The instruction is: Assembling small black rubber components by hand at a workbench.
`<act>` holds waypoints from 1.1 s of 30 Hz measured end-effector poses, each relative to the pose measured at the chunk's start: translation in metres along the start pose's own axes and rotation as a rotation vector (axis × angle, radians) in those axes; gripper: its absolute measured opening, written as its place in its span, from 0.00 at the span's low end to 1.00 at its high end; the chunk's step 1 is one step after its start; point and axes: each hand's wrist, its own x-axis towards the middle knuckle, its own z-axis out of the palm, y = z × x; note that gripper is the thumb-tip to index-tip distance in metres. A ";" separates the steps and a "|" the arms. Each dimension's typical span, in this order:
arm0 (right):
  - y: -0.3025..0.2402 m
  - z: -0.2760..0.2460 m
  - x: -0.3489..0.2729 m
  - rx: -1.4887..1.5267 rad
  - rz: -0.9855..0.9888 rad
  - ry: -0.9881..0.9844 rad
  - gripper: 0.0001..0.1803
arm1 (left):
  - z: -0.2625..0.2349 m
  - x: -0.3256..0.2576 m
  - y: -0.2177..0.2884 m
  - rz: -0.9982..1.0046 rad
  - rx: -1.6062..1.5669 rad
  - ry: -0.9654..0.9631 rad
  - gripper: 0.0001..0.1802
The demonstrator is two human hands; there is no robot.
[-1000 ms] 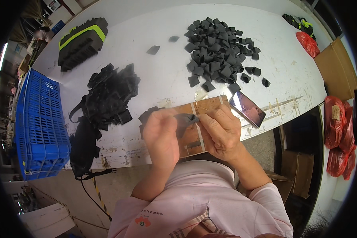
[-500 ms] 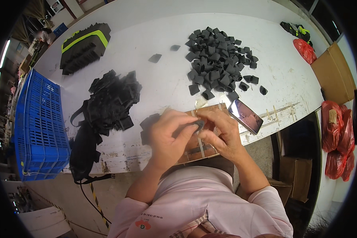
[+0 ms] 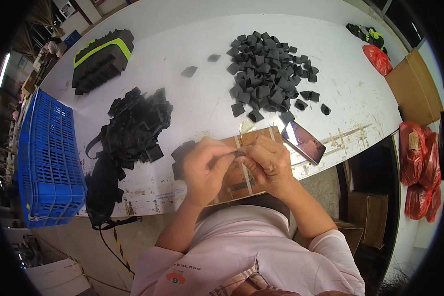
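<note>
My left hand (image 3: 202,165) and my right hand (image 3: 269,163) meet over a brown wooden board (image 3: 262,137) at the table's near edge. A small dark fabric piece (image 3: 239,154) is pinched between them, mostly covered by the fingers. Fingers of both hands are closed on it. Under and beside my left hand lies a dark flat piece (image 3: 178,157), partly hidden. Farther off, to the right of centre, small dark grey fabric loops (image 3: 266,74) form a heap. A tangle of black strap-like pieces (image 3: 135,126) lies to the left.
Just right of the board rests a phone (image 3: 303,143) with its screen lit. A blue plastic crate (image 3: 54,163) stands at the left edge. Far left sits a bundle of dark pieces with a yellow-green band (image 3: 103,59). Red plastic bags (image 3: 414,158) hang at the right.
The fingers of my right hand have closed in on the small fabric piece, where they were spread apart before. Both hands have come closer together. The piece is now more hidden.
</note>
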 end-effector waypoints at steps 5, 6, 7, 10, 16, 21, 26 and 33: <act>-0.004 0.004 -0.003 -0.087 -0.034 0.044 0.07 | 0.000 0.004 -0.002 -0.027 -0.045 0.000 0.05; 0.000 0.003 -0.002 -0.128 -0.042 0.001 0.08 | 0.000 0.002 -0.007 0.000 0.000 0.028 0.05; 0.004 0.000 -0.001 -0.122 -0.034 0.002 0.08 | 0.000 -0.003 -0.010 -0.009 0.005 0.024 0.05; 0.013 -0.016 0.017 0.497 0.365 -0.074 0.08 | 0.001 -0.030 -0.021 -0.035 0.432 0.188 0.05; 0.038 -0.006 -0.008 0.371 0.713 0.052 0.17 | 0.021 -0.074 -0.065 -0.179 1.068 -0.186 0.19; 0.028 0.020 -0.085 0.473 0.898 -0.266 0.18 | 0.013 -0.082 -0.089 -0.102 1.173 -0.272 0.09; 0.032 0.037 -0.092 0.622 1.084 -0.341 0.17 | 0.003 -0.087 -0.073 0.391 0.784 -0.185 0.10; 0.021 0.044 -0.095 0.224 0.583 -0.081 0.05 | 0.016 -0.101 -0.051 -0.339 -0.016 0.194 0.03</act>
